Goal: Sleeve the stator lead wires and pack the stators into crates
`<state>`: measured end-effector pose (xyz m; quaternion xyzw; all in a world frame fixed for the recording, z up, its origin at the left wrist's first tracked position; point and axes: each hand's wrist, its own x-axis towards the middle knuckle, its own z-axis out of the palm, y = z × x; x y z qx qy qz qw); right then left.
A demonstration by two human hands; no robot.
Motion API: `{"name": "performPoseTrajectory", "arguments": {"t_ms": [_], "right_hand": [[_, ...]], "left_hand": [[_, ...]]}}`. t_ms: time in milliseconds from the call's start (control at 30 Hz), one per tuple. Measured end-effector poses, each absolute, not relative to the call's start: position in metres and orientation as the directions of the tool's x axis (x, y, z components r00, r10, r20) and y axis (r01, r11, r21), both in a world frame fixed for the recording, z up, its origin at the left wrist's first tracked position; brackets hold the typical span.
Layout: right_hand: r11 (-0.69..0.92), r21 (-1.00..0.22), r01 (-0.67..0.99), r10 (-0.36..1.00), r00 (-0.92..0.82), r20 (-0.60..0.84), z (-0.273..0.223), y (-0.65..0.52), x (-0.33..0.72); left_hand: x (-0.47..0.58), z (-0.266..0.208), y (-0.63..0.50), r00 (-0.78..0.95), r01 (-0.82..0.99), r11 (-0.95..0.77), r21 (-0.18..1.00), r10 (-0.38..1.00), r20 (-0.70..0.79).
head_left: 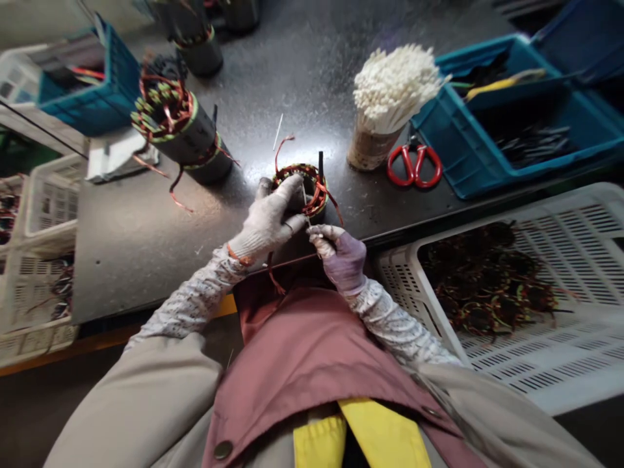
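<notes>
A ring-shaped motor stator (319,200) with copper windings and loose reddish leads stands near the table's front edge. My left hand (266,218), in a white knitted glove, grips it, with fingers over the rim and in the opening and the thumb at the near side. Close by on the right, my right hand (344,255), in a purple and white glove, is closed in a pinch on a thin white strand (307,220) at the stator's near edge. The strand's far end is hidden among the windings. Another thin white strip (277,132) lies behind the stator.
Left stands a taller stator stack (195,140); another stack (199,52) is behind. Right are a can of white strips (373,140), red-handled scissors (414,166) and a blue bin (458,153). A white crate (546,383) holds several stators. More baskets (51,201) flank the table's left.
</notes>
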<state>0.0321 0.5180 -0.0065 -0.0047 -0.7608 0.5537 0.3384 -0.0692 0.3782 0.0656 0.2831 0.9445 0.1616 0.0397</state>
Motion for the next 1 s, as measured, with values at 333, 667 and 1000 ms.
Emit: {"name": "performPoseTrajectory", "arguments": {"t_ms": [333, 667, 1000], "right_hand": [[0.5, -0.816, -0.291, 0.19, -0.882, 0.431, 0.041, 0.536, 0.02], [0.552, -0.802, -0.228, 0.125, -0.929, 0.35, 0.045, 0.544, 0.006], [0.648, -0.574, -0.501, 0.015, -0.745, 0.667, 0.018, 0.54, 0.009]], "left_hand": [[-0.052, 0.044, 0.388, -0.799, 0.601, 0.682, 0.417, 0.498, 0.338], [-0.059, 0.031, 0.385, -0.755, 0.655, 0.558, 0.51, 0.461, 0.465], [-0.053, 0.047, 0.387, -0.911, 0.41, 0.68, 0.608, 0.328, 0.248]]}}
